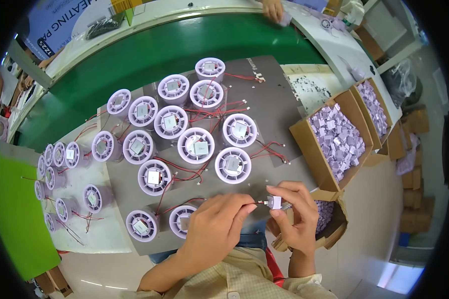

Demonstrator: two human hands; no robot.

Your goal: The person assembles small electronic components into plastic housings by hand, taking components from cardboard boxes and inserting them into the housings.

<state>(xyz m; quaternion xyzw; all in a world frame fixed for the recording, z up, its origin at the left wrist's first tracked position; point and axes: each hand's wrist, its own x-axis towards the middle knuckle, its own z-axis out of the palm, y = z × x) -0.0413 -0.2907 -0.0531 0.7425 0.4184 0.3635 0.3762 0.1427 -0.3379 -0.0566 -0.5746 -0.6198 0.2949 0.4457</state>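
Note:
My left hand [212, 229] pinches a thin red wire [255, 203] tipped with a small white connector. Between the thumb and fingers of my right hand [298, 214] is a small pale purple plastic piece [274, 202]. The connector points at this piece and is right up against it; whether it is inside cannot be told. A round lilac housing [180, 221] with a spoked top is partly hidden behind my left hand. Several more such housings, each with a silvery square at its centre, stand on the grey mat [264, 99], many trailing red wires.
At the right, a cardboard box [304, 142] is heaped with small lilac pieces, with a second box [359, 92] behind it. Another open carton [340, 226] sits lower. Beyond the green strip [149, 45], another person's hand [273, 10] is at a white counter [309, 25].

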